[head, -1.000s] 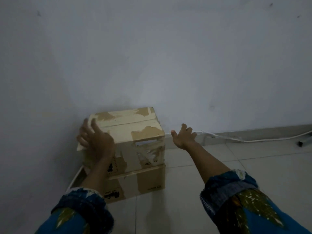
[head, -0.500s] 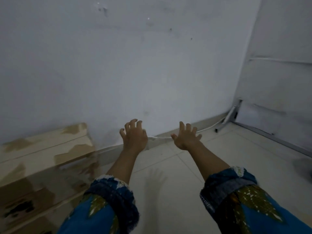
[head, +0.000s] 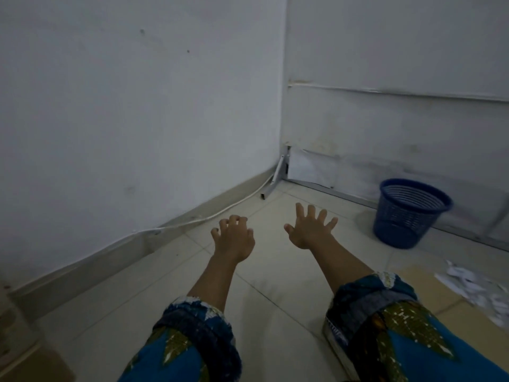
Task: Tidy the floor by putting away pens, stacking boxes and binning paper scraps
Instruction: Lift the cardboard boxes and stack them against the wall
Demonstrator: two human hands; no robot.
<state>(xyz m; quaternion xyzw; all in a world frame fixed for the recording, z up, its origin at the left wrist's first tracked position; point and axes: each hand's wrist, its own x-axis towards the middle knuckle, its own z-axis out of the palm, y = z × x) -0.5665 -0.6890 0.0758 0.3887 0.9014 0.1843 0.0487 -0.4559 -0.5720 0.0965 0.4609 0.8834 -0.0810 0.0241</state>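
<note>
My left hand (head: 233, 238) and my right hand (head: 308, 230) reach forward over the tiled floor, both holding nothing. The left fingers are curled but apart, the right fingers spread wide. A blue plastic waste basket (head: 410, 212) stands upright near the right wall, to the right of my right hand. White paper scraps (head: 479, 292) lie scattered on the floor at the right edge, partly on a flat brown cardboard sheet (head: 429, 288). Only a blurred corner of the stacked cardboard boxes (head: 16, 351) shows at the bottom left. No pens are in view.
Two white walls meet in a corner ahead. A white cable (head: 209, 217) runs along the left skirting board. A grey metal bar (head: 274, 179) leans in the corner. Bare floor tiles (head: 275, 312) lie between my arms.
The view has swung right, away from the stacked boxes. My left hand came off the top box. The basket and paper scraps have come into view.
</note>
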